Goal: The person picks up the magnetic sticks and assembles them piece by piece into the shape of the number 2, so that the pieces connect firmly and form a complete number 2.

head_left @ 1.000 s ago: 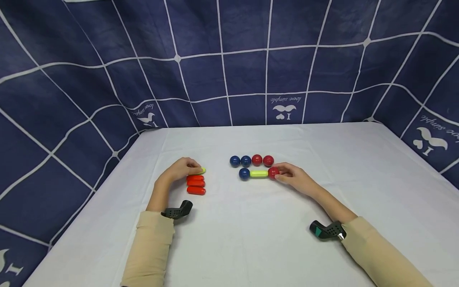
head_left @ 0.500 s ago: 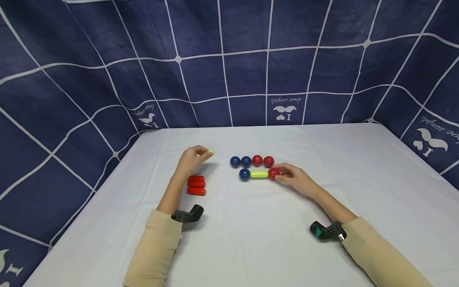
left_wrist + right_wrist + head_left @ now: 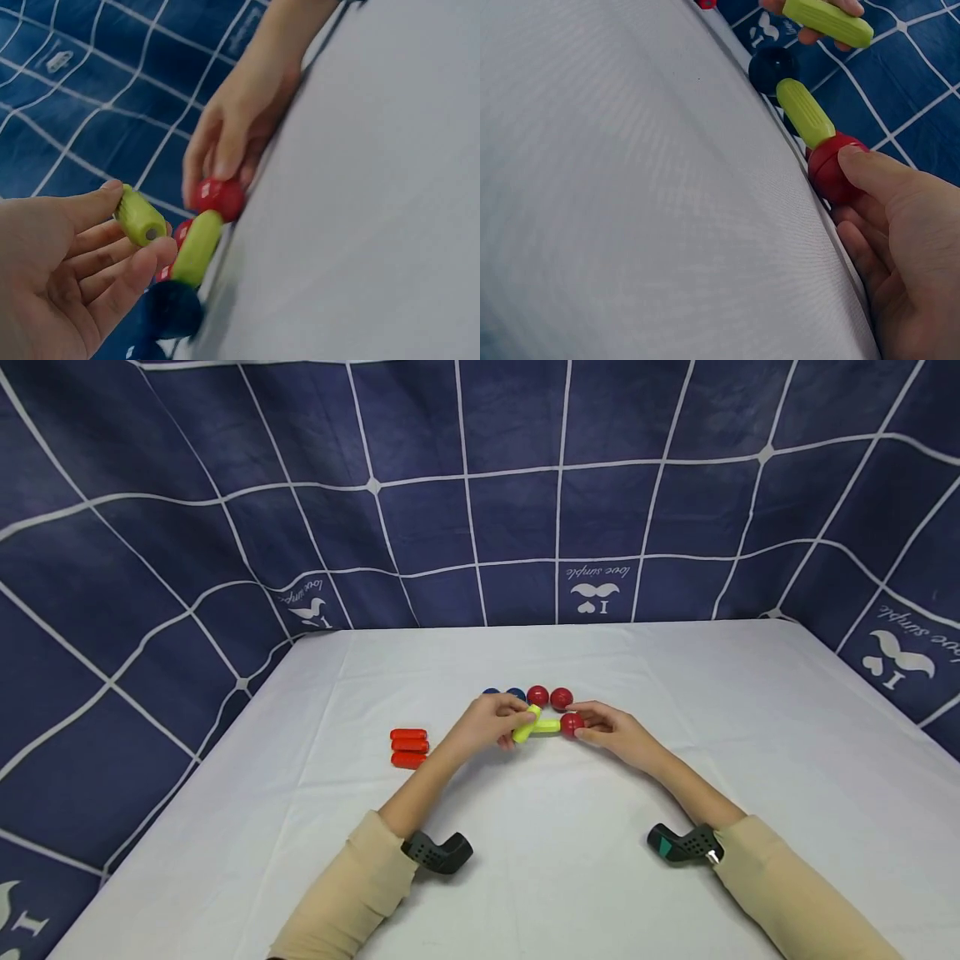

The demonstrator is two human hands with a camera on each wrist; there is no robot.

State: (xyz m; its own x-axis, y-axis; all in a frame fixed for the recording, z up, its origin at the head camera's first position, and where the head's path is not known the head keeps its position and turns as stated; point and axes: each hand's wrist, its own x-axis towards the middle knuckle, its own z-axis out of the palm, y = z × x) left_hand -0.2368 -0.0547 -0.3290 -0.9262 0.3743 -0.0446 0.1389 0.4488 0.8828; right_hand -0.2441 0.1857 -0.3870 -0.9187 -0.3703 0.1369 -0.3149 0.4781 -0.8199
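Note:
In the head view my left hand (image 3: 483,725) pinches a yellow-green magnetic rod (image 3: 527,727), held aslant above the table; the left wrist view shows a small grey disc in its end. My right hand (image 3: 621,735) grips a red ball (image 3: 572,725) between thumb and fingers. That ball touches one end of a second yellow-green rod (image 3: 806,112), and a dark blue ball (image 3: 772,70) sits at its other end. From the head view this blue ball is hidden behind my left hand. Held rod and joined piece look apart in the left wrist view.
Just behind the joined piece stands a row of two blue balls (image 3: 516,692), partly covered by my left hand, and two red balls (image 3: 537,696). Several red rods (image 3: 409,746) lie side by side at the left on the white tablecloth (image 3: 525,843). A blue checked curtain (image 3: 517,518) hangs behind.
My left hand has lifted the yellow-green rod from beside the red rods and carried it right, to the joined piece. The right hand has stayed on the red ball.

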